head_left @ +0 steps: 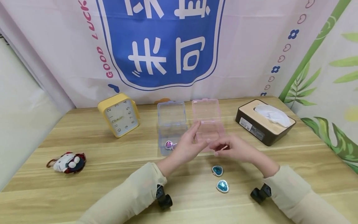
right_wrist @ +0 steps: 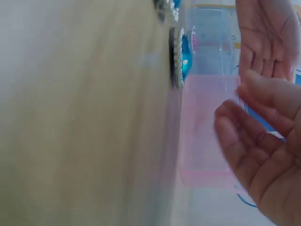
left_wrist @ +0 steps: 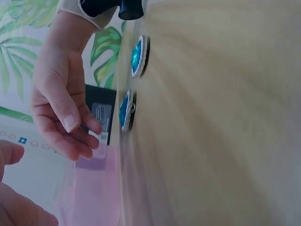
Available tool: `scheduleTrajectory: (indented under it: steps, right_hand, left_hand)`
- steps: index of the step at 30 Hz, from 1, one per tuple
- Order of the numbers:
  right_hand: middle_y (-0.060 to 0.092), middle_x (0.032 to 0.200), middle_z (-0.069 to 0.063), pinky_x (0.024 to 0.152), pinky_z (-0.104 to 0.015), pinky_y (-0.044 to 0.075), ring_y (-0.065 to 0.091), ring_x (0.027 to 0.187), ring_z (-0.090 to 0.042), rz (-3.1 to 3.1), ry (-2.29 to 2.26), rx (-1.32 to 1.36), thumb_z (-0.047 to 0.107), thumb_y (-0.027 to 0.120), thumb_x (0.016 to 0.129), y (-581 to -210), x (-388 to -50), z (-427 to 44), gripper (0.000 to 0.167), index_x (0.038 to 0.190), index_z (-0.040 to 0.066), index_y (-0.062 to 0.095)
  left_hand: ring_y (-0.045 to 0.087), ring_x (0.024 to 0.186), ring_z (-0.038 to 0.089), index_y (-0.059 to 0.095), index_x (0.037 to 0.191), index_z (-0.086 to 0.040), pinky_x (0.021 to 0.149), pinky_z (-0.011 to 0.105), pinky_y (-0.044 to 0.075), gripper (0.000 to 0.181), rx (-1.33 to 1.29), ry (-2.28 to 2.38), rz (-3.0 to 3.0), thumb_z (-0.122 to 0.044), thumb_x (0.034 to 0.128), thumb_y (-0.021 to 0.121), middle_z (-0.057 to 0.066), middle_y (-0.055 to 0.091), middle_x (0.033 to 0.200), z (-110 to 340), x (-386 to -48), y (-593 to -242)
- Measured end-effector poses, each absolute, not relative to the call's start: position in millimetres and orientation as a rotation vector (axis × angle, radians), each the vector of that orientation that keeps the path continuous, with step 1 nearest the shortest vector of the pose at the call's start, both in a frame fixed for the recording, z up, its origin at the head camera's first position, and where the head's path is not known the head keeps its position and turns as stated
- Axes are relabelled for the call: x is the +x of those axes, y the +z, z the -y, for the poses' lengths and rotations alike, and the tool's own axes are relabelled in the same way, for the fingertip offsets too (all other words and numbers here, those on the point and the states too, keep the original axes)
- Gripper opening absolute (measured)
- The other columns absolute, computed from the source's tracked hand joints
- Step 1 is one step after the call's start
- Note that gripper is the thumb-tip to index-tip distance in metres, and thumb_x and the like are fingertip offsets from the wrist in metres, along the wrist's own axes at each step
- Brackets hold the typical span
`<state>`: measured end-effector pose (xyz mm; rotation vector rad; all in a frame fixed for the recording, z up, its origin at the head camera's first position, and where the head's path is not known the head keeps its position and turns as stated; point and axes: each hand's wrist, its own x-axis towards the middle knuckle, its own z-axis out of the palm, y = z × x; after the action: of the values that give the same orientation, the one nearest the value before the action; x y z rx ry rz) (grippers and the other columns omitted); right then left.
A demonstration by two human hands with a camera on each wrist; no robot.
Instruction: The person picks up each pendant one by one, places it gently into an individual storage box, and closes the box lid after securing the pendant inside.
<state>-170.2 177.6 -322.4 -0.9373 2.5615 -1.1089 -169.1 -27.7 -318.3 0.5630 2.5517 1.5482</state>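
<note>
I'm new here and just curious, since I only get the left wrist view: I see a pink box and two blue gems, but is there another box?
Observer: Yes. The head view shows a clear blue box just left of the pink box.
Visitor: Oh! Is there anything inside the blue one?
Observer: At least one pinkish-purple gem with a pale, beaded-looking edge.
Visitor: Pretty. And what's farther left, beyond the blue box?
Observer: A yellow clock, its face turned so that the numerals lie sideways.
</note>
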Motion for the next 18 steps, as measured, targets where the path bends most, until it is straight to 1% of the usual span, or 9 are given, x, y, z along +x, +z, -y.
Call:
scheduleTrajectory:
  steps: [2, 4, 9, 14, 18]
  right_hand:
    - [0.068, 0.105, -0.013, 0.082, -0.026, 0.054, 0.064, 0.096, -0.024, -2.561, -1.104, -0.902, 0.010, 0.064, 0.085, -326.2, -167.4, -180.0, 0.022, 0.105, 0.001, 0.067]
    - [0.068, 0.103, -0.012, 0.082, -0.027, 0.054, 0.064, 0.095, -0.023, -2.565, -1.106, -0.866, 0.012, 0.065, 0.085, -329.1, -164.8, -182.3, 0.022, 0.104, 0.001, 0.067]
    - [0.068, 0.103, -0.011, 0.083, -0.029, 0.054, 0.063, 0.095, -0.022, -2.547, -1.123, -0.780, 0.015, 0.067, 0.084, -334.5, -159.2, -185.4, 0.024, 0.104, 0.002, 0.067]
    - [0.068, 0.102, -0.007, 0.081, -0.024, 0.052, 0.061, 0.093, -0.018, -2.476, -1.143, -0.751, 0.016, 0.070, 0.081, -342.1, -155.8, -184.6, 0.027, 0.105, 0.005, 0.067]
    - [0.065, 0.101, -0.006, 0.079, -0.022, 0.051, 0.059, 0.090, -0.016, -2.410, -1.193, -0.756, 0.016, 0.073, 0.077, -347.1, -152.3, -182.7, 0.032, 0.106, 0.004, 0.066]
  left_hand:
    - [0.015, 0.141, 0.022, 0.020, 0.148, -0.010, 0.114, 0.040, 0.018, 0.078, 0.505, 1.560, -2.551, -0.029, 0.0855, 0.063, 0.006, 0.012, 0.155, 23.3, -168.1, -319.5]
    - [0.011, 0.141, 0.023, 0.018, 0.148, -0.011, 0.115, 0.042, 0.015, 0.080, 0.451, 1.571, -2.541, -0.030, 0.0852, 0.064, 0.005, 0.008, 0.156, 19.4, -167.0, -320.7]
    - [0.009, 0.141, 0.027, 0.015, 0.149, -0.010, 0.115, 0.046, 0.012, 0.082, 0.376, 1.601, -2.520, -0.030, 0.0857, 0.063, 0.006, 0.004, 0.156, 12.3, -164.9, -325.1]
    - [0.004, 0.142, 0.025, 0.009, 0.149, -0.011, 0.115, 0.047, 0.008, 0.084, 0.318, 1.620, -2.509, -0.030, 0.0861, 0.062, 0.005, 0.000, 0.156, 8.1, -164.1, -329.9]
    - [0.001, 0.142, 0.025, 0.006, 0.149, -0.009, 0.115, 0.045, 0.007, 0.084, 0.311, 1.641, -2.514, -0.028, 0.0876, 0.061, 0.007, -0.004, 0.155, 4.4, -163.8, -336.1]
